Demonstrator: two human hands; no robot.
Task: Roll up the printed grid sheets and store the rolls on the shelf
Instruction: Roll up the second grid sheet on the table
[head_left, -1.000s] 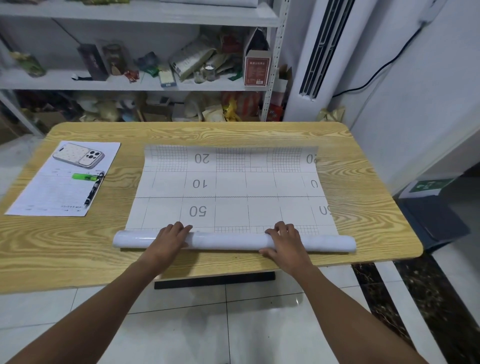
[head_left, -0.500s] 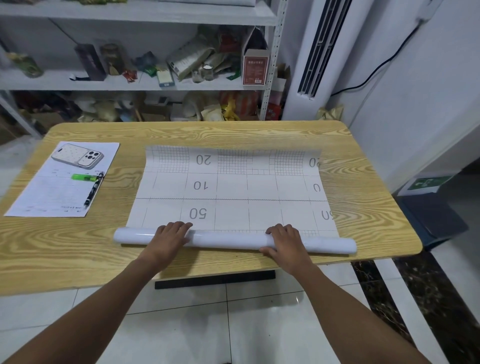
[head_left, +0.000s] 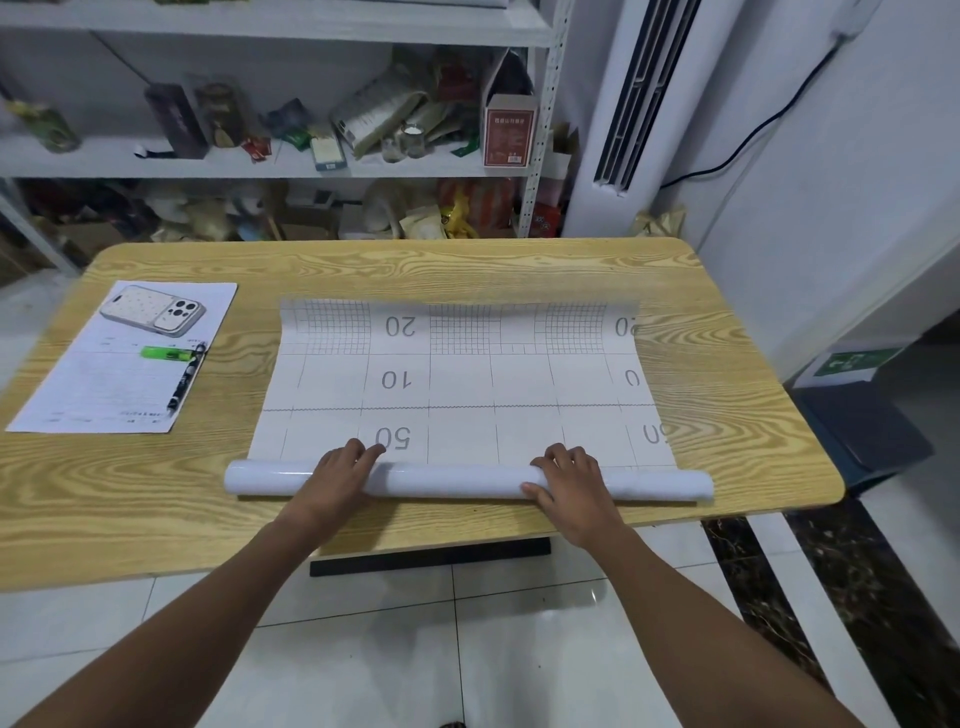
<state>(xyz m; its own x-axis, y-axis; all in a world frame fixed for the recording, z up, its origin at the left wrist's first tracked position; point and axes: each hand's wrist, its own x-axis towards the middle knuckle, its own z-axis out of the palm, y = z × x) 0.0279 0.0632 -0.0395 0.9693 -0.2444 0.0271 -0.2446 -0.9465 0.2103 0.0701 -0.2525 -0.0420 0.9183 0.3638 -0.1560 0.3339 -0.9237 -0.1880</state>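
The printed grid sheet (head_left: 457, 384) lies on the wooden table (head_left: 467, 270), a little right of its middle, with its near part wound into a white roll (head_left: 447, 480) that runs parallel to the table's near edge and close to it. The rest of the sheet lies flat toward the far edge, where its last strip curls up slightly; the numbers 50, 10 and 20 read upside down from here.

The left hand (head_left: 337, 478) lies over the roll left of its middle, fingers curved across the top and fingertips reaching the flat sheet beside the 50. The right hand (head_left: 571, 483) grips the roll right of its middle, fingers curled over the top and thumb pressed against the near side. Both ends of the roll stick out past the hands.

Near the table's left edge lies a paper form (head_left: 78, 395). On it rest a phone (head_left: 150, 315) toward the far end, a green highlighter (head_left: 165, 353) and a pen (head_left: 186, 376) along the form's right side.

Beyond the far edge stands a white shelf (head_left: 260, 166) crowded with packets, jars and a red box (head_left: 510, 130). To its right is a tall white air conditioner (head_left: 623, 104).
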